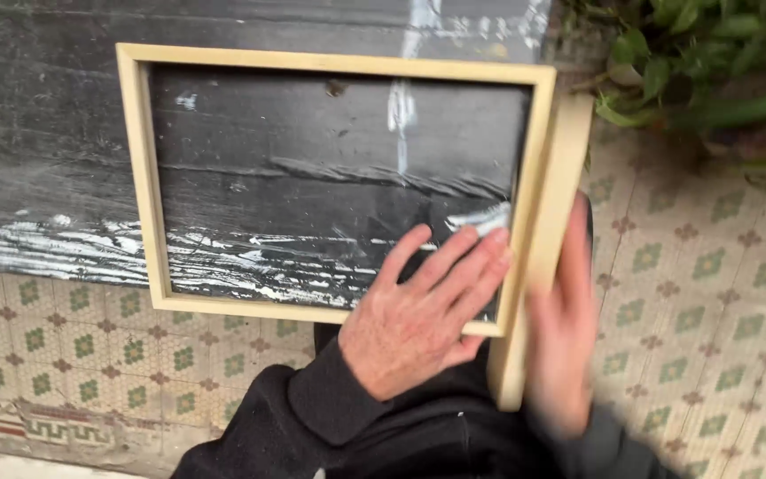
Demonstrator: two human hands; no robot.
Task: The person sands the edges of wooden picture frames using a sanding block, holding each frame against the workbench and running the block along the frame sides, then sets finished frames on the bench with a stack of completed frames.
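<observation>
A pale wooden frame lies flat on a black board streaked with white paint. My left hand rests flat inside the frame's lower right corner, fingers spread and pressing on the black surface. A loose pale wooden strip stands against the frame's right side. My right hand, blurred by motion, is against this strip's lower part; whether it grips the strip is unclear.
The black board ends at a tiled floor with a green flower pattern. Green plants grow at the top right. My black sleeves fill the bottom middle.
</observation>
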